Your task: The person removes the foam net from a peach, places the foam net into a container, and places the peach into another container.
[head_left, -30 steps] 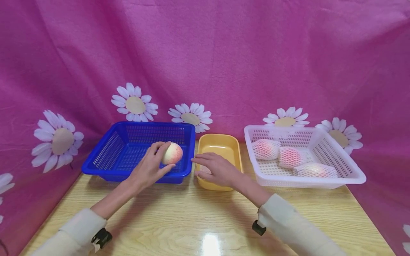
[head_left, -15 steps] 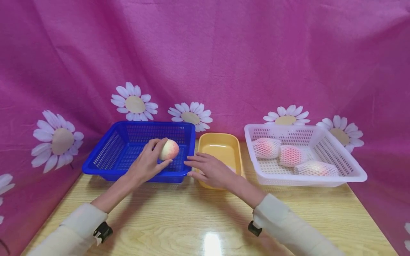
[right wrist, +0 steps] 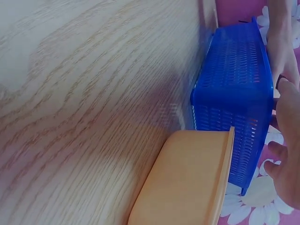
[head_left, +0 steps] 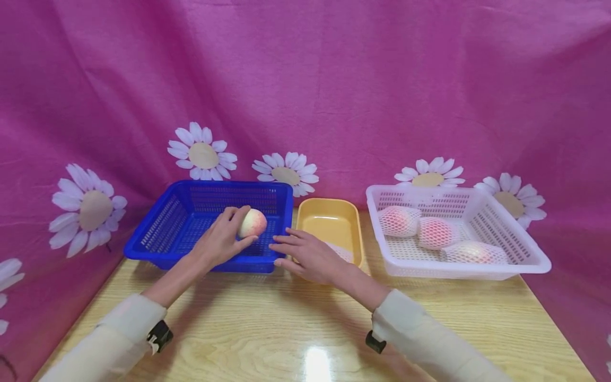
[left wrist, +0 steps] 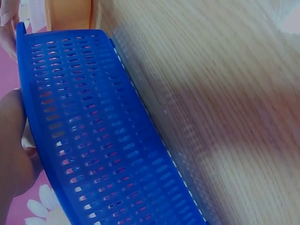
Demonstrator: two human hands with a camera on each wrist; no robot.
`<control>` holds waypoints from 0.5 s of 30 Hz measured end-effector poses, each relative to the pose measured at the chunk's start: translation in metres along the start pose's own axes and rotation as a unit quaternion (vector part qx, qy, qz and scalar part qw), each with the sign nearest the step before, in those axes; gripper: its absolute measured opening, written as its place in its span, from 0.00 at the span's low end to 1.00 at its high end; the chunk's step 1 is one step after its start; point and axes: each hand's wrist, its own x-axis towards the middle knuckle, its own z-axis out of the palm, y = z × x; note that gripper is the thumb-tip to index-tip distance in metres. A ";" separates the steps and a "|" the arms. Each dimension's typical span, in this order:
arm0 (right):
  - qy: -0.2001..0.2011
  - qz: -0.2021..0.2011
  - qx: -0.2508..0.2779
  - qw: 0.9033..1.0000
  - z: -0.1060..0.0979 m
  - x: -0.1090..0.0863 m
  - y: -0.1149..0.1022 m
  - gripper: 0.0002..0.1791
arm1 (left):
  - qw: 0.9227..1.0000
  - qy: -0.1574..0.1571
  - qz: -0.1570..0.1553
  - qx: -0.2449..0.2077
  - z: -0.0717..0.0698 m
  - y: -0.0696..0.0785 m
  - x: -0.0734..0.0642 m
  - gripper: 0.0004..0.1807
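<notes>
While pink flowered cloth (head_left: 334, 95) hangs behind the wooden table (head_left: 258, 329), the left hand (head_left: 219, 240) grips a peach (head_left: 253, 223) over or inside the blue basket (head_left: 155, 257). The right hand (head_left: 312, 257), stretched and holding nothing, partly hides the yellow tray (head_left: 329, 223); the white basket (head_left: 458, 269) bears three netted fruits (head_left: 436, 233).

I have a pale wood worktop (head_left: 267, 323) before me, its grain running from side to side, with a bright glare (head_left: 316, 366) close to me and soft shadows (head_left: 197, 307) across it. Three things stand on it in a row along the far side: the blue basket (head_left: 258, 261) on my left, the yellow tray (head_left: 329, 229) just beside it, the white basket (head_left: 458, 270) on my right.
</notes>
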 end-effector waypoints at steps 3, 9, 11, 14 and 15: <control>0.006 -0.004 -0.009 1.000 0.000 0.002 0.000 0.23 | 1.000 -0.011 -0.006 -0.001 0.002 -0.002 0.003 0.36; 0.000 -0.006 0.003 1.000 0.001 0.008 0.000 0.23 | 0.998 -0.049 -0.039 -0.006 0.001 -0.006 0.007 0.35; -0.002 -0.010 0.018 1.000 0.002 0.010 0.001 0.23 | 0.997 -0.064 -0.052 -0.004 0.001 -0.006 0.009 0.34; -0.007 -0.014 0.036 0.999 0.003 0.012 0.002 0.22 | 0.993 -0.090 -0.072 0.003 0.001 -0.008 0.012 0.35; -0.010 -0.015 0.039 0.999 0.004 0.012 0.003 0.22 | 0.992 -0.098 -0.077 0.007 0.001 -0.009 0.013 0.35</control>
